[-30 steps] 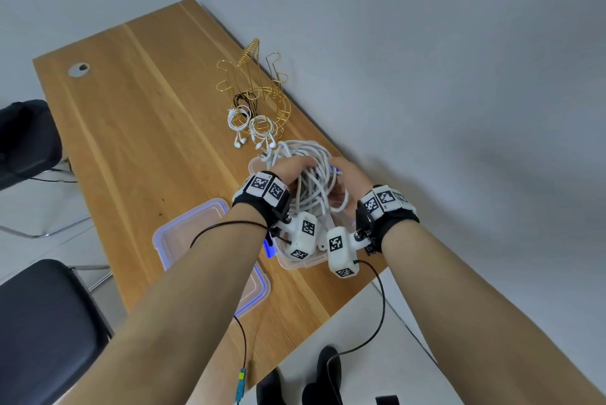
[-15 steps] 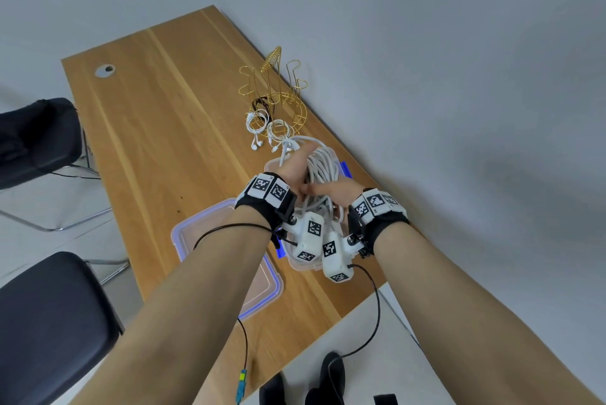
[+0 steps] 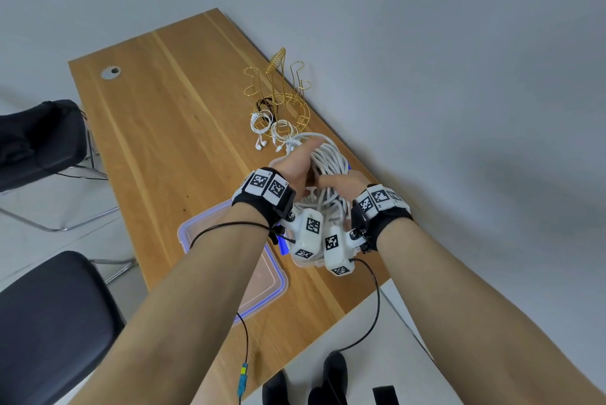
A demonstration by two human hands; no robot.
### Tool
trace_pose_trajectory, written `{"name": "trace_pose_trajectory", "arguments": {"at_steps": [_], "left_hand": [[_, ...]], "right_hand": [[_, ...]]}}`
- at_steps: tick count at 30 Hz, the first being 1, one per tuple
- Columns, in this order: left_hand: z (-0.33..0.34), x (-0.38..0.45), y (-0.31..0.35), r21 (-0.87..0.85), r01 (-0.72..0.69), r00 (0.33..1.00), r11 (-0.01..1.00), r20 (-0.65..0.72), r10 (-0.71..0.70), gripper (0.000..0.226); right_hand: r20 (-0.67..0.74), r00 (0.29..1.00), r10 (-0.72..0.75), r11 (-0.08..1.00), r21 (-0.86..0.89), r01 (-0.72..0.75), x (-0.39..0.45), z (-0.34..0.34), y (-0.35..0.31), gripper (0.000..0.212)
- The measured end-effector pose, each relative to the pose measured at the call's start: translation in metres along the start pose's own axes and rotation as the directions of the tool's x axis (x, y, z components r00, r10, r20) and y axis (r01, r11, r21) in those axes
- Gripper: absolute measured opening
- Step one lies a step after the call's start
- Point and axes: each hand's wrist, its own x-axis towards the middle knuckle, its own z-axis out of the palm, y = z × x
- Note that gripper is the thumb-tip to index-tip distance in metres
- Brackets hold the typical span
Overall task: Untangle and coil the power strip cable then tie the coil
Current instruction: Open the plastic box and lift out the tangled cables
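power strip cable: white, bundled in loose loops, held up above the near right part of the table, over the clear container
left hand: wrapped round the left side of the bundle, fingers curled into the loops, gripping it
right hand: on the lower right of the bundle, fingers curled in toward the strands; looks like a grip on the cable, fingertips hidden
wrists: both carry black bands with white marker blocks, thin black leads hang off them
clear container: under the hands, mostly hidden; contents not readable
lid: blue-rimmed, flat on the table just left of the container
table: wood, long side against the grey wall
earphones: 2 white coiled sets, beyond the bundle
gold wire stand: behind the earphones, near the wall
chairs: 2 black, left of the table
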Motion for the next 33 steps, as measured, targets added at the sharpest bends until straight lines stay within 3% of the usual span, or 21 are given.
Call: {"name": "trace_pose_trajectory", "arguments": {"at_steps": [9, 12, 18, 22, 25, 33], "left_hand": [[-0.003, -0.018, 0.012, 0.015, -0.061, 0.998, 0.998, 0.023, 0.06, 0.044], [-0.002, -0.028, 0.016, 0.06, -0.063, 0.998, 0.996, -0.012, 0.064, 0.035], [0.0, -0.054, 0.024, 0.128, -0.098, 0.995, 0.987, -0.009, 0.1, 0.039], [0.008, -0.073, 0.03, 0.134, -0.133, 0.991, 0.982, 0.016, 0.132, 0.038], [0.015, -0.087, 0.034, 0.128, -0.167, 0.986, 0.978, 0.039, 0.163, 0.035], [0.021, -0.118, 0.043, 0.059, -0.285, 0.952, 0.957, 0.132, 0.276, 0.033]], "right_hand": [[-0.109, 0.986, -0.129, 0.984, 0.105, 0.141, -0.013, 0.003, -0.015, 0.014], [-0.131, 0.977, -0.171, 0.981, 0.066, 0.18, -0.019, 0.0, -0.022, 0.015], [-0.134, 0.977, -0.164, 0.985, 0.03, 0.17, -0.036, -0.005, -0.03, 0.046], [-0.161, 0.971, -0.177, 0.982, 0.032, 0.185, -0.056, -0.011, -0.036, 0.04], [-0.249, 0.949, -0.194, 0.972, 0.079, 0.22, -0.072, -0.016, -0.038, 0.023], [-0.34, 0.904, -0.26, 0.946, 0.1, 0.309, -0.126, -0.034, -0.047, 0.024]]}}
